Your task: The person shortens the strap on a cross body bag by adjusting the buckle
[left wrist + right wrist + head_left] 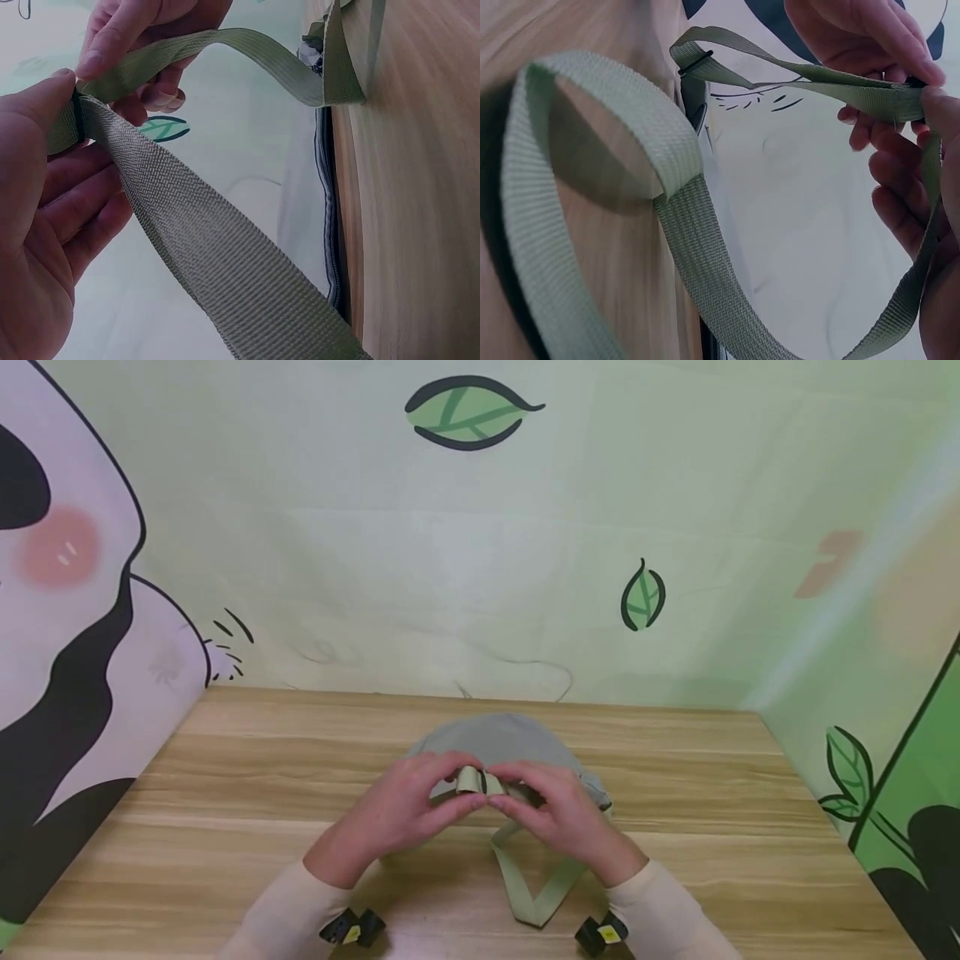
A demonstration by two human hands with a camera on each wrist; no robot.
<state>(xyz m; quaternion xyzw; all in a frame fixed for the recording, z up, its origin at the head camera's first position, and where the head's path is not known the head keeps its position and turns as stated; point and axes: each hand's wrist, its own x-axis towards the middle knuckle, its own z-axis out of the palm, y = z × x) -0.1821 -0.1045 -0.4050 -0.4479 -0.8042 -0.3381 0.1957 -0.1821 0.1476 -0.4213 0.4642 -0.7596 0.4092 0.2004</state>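
Note:
A grey bag [502,735] with a rounded top lies on the table, and a pale green webbing strap [531,893] runs from it. Over the bag's front, my left hand [397,806] pinches the strap between thumb and fingers beside a dark strap slider [79,116]. Close against it, my right hand [557,806] pinches the same strap on the slider's other side. Thumbs and fingertips of both hands nearly meet there. In the right wrist view a long loop of strap [720,255] hangs below the right hand. The hands cover part of the bag's front.
The wood-grain table [262,760] reaches back to a printed cloth wall [337,568] with leaves and a panda. Dark zipper edging [328,202] shows on the bag near the tabletop. Black wrist devices [352,928] sit at both sleeves.

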